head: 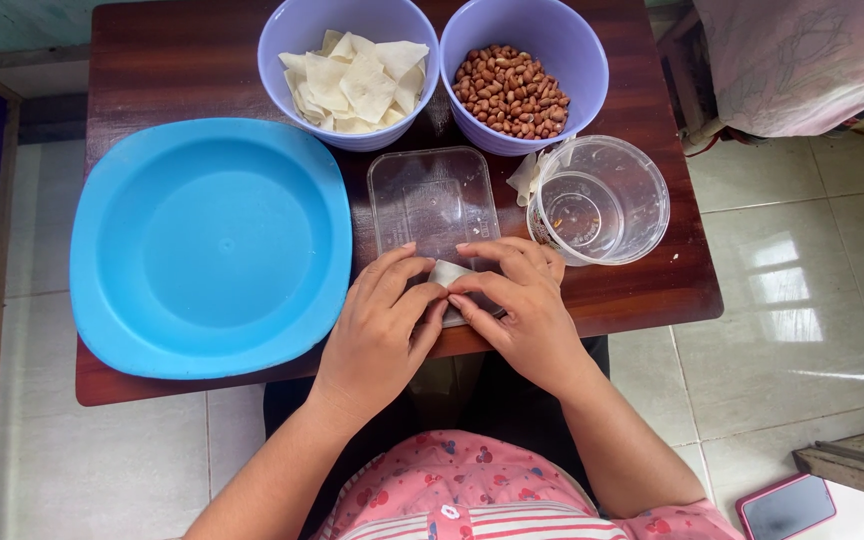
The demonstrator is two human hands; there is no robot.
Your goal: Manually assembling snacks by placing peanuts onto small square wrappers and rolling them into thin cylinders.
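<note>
My left hand [380, 322] and my right hand [517, 300] meet at the near edge of a dark wooden table [652, 270]. Together they pinch a small white dough wrapper [446, 274] and fold it over a clear rectangular plastic lid [432, 200]. The fingertips of both hands press on the wrapper, which is mostly hidden beneath them. What is inside the fold cannot be seen.
A large blue plate [207, 245] lies to the left. At the back stand a purple bowl of white wrappers [349, 72] and a purple bowl of peanuts [522, 75]. A clear round container [600, 200] sits right. A phone [787, 505] lies on the tiled floor.
</note>
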